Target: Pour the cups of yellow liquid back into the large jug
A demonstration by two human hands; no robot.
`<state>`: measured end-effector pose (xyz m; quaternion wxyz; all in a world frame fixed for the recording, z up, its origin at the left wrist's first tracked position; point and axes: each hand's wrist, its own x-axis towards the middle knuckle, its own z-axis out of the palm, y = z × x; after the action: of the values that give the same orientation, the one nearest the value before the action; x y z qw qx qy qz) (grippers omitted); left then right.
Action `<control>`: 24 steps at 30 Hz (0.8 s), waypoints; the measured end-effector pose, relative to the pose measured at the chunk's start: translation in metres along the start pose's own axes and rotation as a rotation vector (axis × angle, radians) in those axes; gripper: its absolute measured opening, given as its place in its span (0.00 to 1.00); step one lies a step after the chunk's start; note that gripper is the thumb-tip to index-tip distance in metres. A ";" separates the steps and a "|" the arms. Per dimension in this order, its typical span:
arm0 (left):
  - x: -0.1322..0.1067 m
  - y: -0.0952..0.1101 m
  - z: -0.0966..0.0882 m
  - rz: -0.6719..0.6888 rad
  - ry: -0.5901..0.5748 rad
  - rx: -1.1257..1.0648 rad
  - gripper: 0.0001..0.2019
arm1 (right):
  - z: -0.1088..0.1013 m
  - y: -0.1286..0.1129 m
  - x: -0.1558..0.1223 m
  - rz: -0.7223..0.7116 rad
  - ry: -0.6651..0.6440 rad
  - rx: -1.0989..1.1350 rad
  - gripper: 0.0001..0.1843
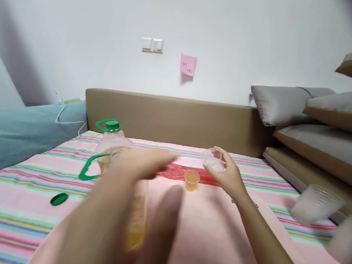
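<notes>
My left hand (129, 193) is close to the camera and blurred. It is wrapped round a clear plastic bottle (135, 229) with yellow liquid in its lower part and a green loop handle (88, 169). My right hand (228, 176) holds a small empty clear cup (212, 158) by its rim, just above a pink board (211, 231). A small cup of orange liquid (191, 180) stands on the board between my hands, beside a red plastic sheet (176, 171).
A second bottle with a green cap (112, 132) stands behind my left hand. A loose green cap (59, 199) lies on the striped sheet (14, 201). Two blurred clear cups (316, 204) are at the right. Cushions (289, 101) and a brown headboard (171, 115) lie behind.
</notes>
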<state>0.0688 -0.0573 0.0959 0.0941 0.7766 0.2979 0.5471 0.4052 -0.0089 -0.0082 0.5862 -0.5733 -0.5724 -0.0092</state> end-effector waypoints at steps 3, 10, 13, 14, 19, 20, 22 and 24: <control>0.023 0.015 0.099 0.047 -0.200 -0.003 0.17 | -0.002 0.012 0.009 -0.093 -0.095 -0.010 0.33; 0.064 -0.058 0.212 -0.212 -0.542 -0.039 0.42 | -0.001 0.029 0.019 -0.198 -0.268 -0.086 0.41; 0.072 -0.073 0.224 -0.259 -0.596 -0.078 0.43 | 0.004 0.033 0.017 -0.225 -0.295 -0.137 0.43; 0.073 -0.076 0.227 -0.269 -0.614 -0.096 0.43 | 0.006 0.035 0.016 -0.228 -0.307 -0.145 0.43; 0.066 -0.092 0.233 -0.304 -0.612 -0.181 0.37 | 0.015 0.046 0.011 -0.225 -0.355 -0.155 0.47; 0.063 -0.096 0.234 -0.311 -0.591 -0.198 0.36 | 0.014 0.049 0.010 -0.216 -0.366 -0.133 0.48; 0.056 -0.102 0.235 -0.323 -0.545 -0.241 0.31 | 0.009 0.055 0.010 -0.176 -0.364 -0.052 0.50; 0.049 -0.106 0.236 -0.328 -0.512 -0.300 0.27 | 0.002 0.061 0.012 -0.117 -0.290 0.085 0.45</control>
<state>0.2550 0.0982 -0.0059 0.3657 0.8080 0.3016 0.3499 0.4486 0.0214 -0.0410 0.5198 -0.5090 -0.6831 0.0639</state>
